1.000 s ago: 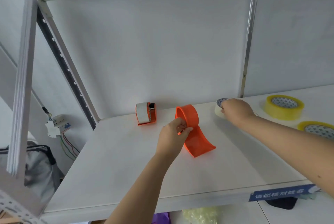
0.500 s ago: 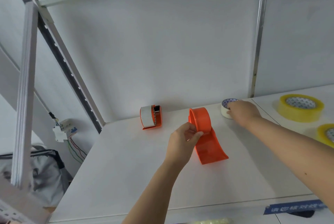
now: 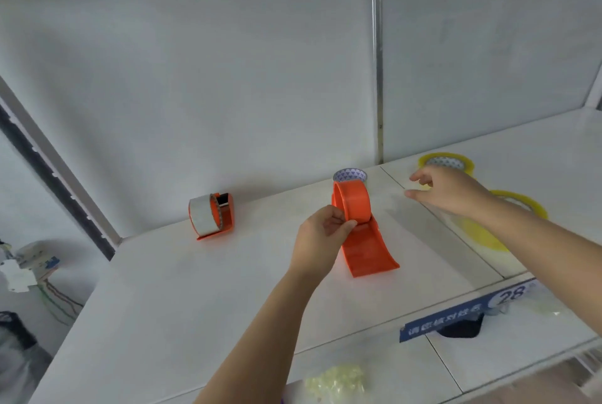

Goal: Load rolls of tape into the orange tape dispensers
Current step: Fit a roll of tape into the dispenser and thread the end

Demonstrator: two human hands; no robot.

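Note:
An empty orange tape dispenser (image 3: 365, 234) stands mid-shelf, and my left hand (image 3: 321, 235) pinches the left rim of its round drum. Just behind it lies a small white tape roll (image 3: 349, 175), partly hidden by the drum. My right hand (image 3: 446, 190) hovers to the right of that roll with fingers spread and nothing in it. Two yellow tape rolls lie flat on the right: one at the back (image 3: 447, 160), one nearer (image 3: 488, 234) partly under my right forearm. A second orange dispenser (image 3: 213, 216), loaded with white tape, sits to the left.
The white shelf (image 3: 195, 289) has a back wall close behind the rolls and a slanted dark upright (image 3: 58, 182) at the left. A blue label strip (image 3: 465, 315) hangs on the front edge. A lower shelf holds a pale plastic bag (image 3: 335, 384).
My right hand has let go of the small white roll and moved right, toward the yellow rolls, fingers now spread. My left hand keeps its hold on the dispenser drum.

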